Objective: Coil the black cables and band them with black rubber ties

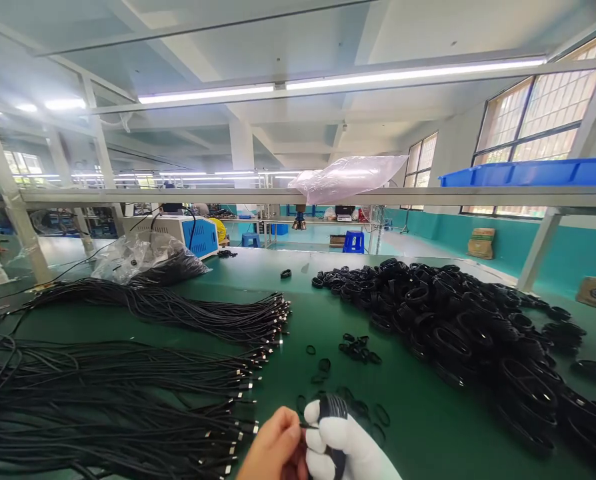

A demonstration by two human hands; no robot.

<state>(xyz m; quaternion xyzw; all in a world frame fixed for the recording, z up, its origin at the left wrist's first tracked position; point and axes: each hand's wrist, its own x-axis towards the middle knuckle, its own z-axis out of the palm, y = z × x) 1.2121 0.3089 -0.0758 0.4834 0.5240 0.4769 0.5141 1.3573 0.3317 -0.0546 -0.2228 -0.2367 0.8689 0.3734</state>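
Coil [335,406] sat over the table's [323,320] near side, clasped in the right hand's [351,437] gloved fingers; left hand's [275,443] grip, couldn't tell; slackened hold could've sprung it open.

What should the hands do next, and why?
Maybe slip a small loop around the coil: the right hand grips it, the left hand is close beside it, and more loops lie just beyond.

Far beyond your fingers [334,433], you have a blue plastic stool [354,242]. Above and right of them sits a blue tray [533,175]; ahead-left, a white-and-blue vented machine [197,237].
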